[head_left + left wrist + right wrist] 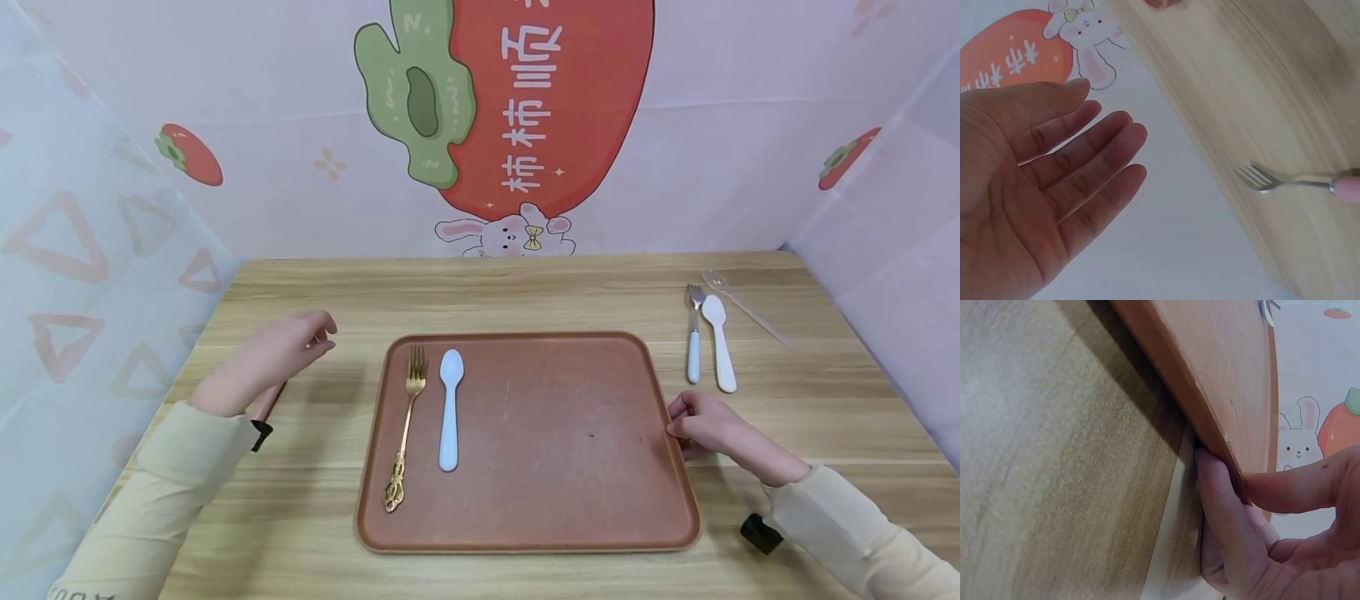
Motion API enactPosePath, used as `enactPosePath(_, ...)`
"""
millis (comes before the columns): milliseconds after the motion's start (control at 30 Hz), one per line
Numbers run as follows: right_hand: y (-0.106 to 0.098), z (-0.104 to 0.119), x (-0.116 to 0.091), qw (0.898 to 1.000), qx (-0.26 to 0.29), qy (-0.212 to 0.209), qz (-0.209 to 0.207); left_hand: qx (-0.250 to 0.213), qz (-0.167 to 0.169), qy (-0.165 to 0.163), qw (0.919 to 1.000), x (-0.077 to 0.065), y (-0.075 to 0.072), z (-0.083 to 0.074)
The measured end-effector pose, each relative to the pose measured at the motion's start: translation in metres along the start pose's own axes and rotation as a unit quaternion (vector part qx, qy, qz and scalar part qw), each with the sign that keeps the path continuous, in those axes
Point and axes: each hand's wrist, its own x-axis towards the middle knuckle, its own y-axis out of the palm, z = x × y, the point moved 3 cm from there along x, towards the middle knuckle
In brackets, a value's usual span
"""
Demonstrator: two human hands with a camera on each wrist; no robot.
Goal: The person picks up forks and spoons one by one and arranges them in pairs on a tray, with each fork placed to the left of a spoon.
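A brown tray (562,442) lies on the wooden table. My right hand (708,425) pinches its right rim, the thumb on the inner side and fingers (1225,506) beneath the edge. On the tray's left side are a gold fork (408,417) with an ornate handle and a pale blue spoon (448,417), side by side. My left hand (277,354) is raised over the table left of the tray, holding nothing, with its fingers (1097,169) loosely extended. Near it on the table lies a fork (1291,184) with a pink handle, mostly hidden behind the forearm in the head view.
At the back right of the table lie a fork (693,342) with a light blue handle, a white spoon (722,350) and a clear plastic utensil (750,312). A printed cloth backdrop (285,208) stands along the table's back edge and both sides.
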Motion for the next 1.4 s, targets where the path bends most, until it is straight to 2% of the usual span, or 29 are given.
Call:
enactPosePath(333,-0.002,0.001,0.002,1.000,-0.007,0.004,-0.001,-0.013,0.018,-0.046,0.9987,-0.002,0.001,0.029)
enactPosePath(700,-0.002,0.001,0.002,1.000,-0.006,0.007,0.001,-0.027,0.037,-0.093,0.9946,-0.008,0.013,0.058)
enactPosePath(1033,-0.002,-0.001,0.001,1.000,-0.003,0.008,0.005,-0.036,0.058,-0.142,0.9875,-0.011,0.027,0.073)
enactPosePath(1267,-0.001,0.001,0.000,1.000,-0.006,0.012,0.008,-0.068,0.095,-0.166,0.9791,-0.017,0.033,0.081)
enactPosePath(1400,-0.001,0.002,0.001,1.000,-0.010,0.016,0.013,-0.072,0.117,-0.178,0.9743,-0.019,0.037,0.084)
